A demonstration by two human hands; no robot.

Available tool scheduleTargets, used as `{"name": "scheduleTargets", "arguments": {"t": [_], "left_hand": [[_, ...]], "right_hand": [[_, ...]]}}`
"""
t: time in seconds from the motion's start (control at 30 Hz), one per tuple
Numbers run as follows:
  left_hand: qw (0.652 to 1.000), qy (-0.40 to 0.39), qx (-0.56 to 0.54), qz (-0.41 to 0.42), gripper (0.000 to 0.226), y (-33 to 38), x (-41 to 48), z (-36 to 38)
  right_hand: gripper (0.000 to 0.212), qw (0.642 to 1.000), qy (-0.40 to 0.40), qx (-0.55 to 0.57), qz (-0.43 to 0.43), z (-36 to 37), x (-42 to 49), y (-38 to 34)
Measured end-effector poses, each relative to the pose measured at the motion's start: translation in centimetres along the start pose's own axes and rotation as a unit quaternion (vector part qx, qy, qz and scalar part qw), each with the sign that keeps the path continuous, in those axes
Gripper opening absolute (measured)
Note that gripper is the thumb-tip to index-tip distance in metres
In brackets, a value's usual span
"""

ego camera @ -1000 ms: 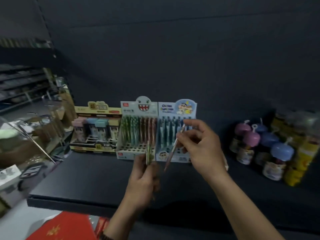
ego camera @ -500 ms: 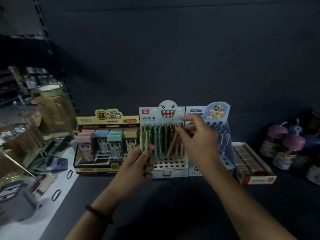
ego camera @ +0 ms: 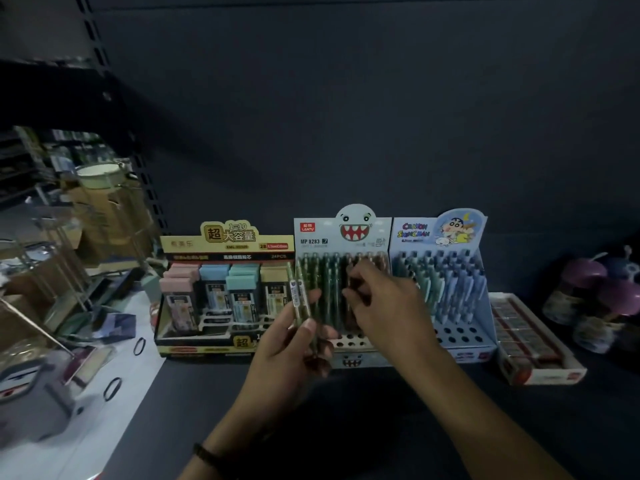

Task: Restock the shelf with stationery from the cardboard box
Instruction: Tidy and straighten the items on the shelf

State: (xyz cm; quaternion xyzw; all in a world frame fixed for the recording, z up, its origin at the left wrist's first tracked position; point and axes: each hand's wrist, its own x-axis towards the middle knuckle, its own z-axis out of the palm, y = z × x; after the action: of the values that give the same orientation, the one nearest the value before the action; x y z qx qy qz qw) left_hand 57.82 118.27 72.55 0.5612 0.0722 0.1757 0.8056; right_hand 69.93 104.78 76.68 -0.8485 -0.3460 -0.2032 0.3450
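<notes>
Green pens [ego camera: 298,299]: a few held upright in the left hand [ego camera: 291,355], at 9 o'clock of the right hand [ego camera: 384,313].
Right hand: fingers curled, pinching a brown pen [ego camera: 350,303] at the rack [ego camera: 346,233], 12 o'clock.
Risk: in dim light the tip may miss its hole, or the knuckles may tip neighbouring pens.
Around: lead box [ego camera: 221,299] just beside the rack at 9 o'clock, blue rack [ego camera: 446,296] at 3 o'clock.
In the way: the left hand crowds the front holes.

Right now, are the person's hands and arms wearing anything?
Both hands are bare: no gloves on the left hand or the right hand. Both forearms are bare too, with no sleeves in view. A thin dark band circles the left wrist. The light is too dim to tell about rings.
</notes>
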Motion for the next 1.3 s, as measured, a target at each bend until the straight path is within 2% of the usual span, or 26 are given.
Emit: {"name": "scheduleTargets", "arguments": {"t": [0.13,0.27,0.33,0.43,0.57,0.63,0.7,0.77,0.83,1.03,1.2,1.3], "left_hand": [[1.000,-0.003,0.001,-0.005,0.036,-0.1,0.3,-0.6],[0.999,-0.034,-0.013,-0.013,0.035,0.4,0.2,-0.8],[0.998,-0.054,-0.010,-0.010,0.035,0.6,0.1,-0.9],[0.995,-0.101,0.005,0.003,0.034,0.8,0.0,-1.3],[0.995,-0.100,-0.006,0.014,0.034,0.9,0.0,-1.8],[0.990,-0.033,0.086,0.104,0.036,0.7,0.0,-1.9],[0.960,0.048,0.169,0.217,0.039,0.6,0.0,-2.3],[0.949,0.121,0.159,0.242,0.040,0.6,0.3,-2.8],[0.943,0.159,0.170,0.239,0.038,0.5,0.7,-3.5],[0.948,0.135,0.189,0.220,0.042,-0.3,1.0,-3.1],[0.939,0.118,0.201,0.252,0.008,-0.2,1.0,-3.1],[0.939,0.117,0.207,0.249,0.008,0.0,0.8,-2.8]], "right_hand": [[0.020,1.000,0.005,0.011,0.006,-1.1,0.8,0.0],[0.020,0.993,0.019,0.113,0.033,-2.7,1.6,-1.9],[0.025,0.981,-0.033,0.187,0.049,-2.8,2.1,-2.9],[0.035,0.936,-0.129,0.318,0.074,-2.4,2.5,-3.9],[0.033,0.916,-0.115,0.379,0.057,-2.1,2.8,-4.3],[0.032,0.929,-0.038,0.366,0.050,-2.1,3.0,-4.3],[0.029,0.941,0.063,0.329,0.045,-2.1,3.1,-4.0],[0.026,0.952,0.105,0.286,0.036,-1.7,3.1,-3.5],[0.024,0.961,0.094,0.259,0.032,-1.1,2.8,-3.1],[0.022,0.983,0.092,0.162,-0.002,1.5,1.3,-3.0],[0.021,0.990,0.069,0.125,-0.018,2.9,1.1,-2.6],[0.020,0.994,0.047,0.099,-0.012,3.0,1.1,-2.8]]}}
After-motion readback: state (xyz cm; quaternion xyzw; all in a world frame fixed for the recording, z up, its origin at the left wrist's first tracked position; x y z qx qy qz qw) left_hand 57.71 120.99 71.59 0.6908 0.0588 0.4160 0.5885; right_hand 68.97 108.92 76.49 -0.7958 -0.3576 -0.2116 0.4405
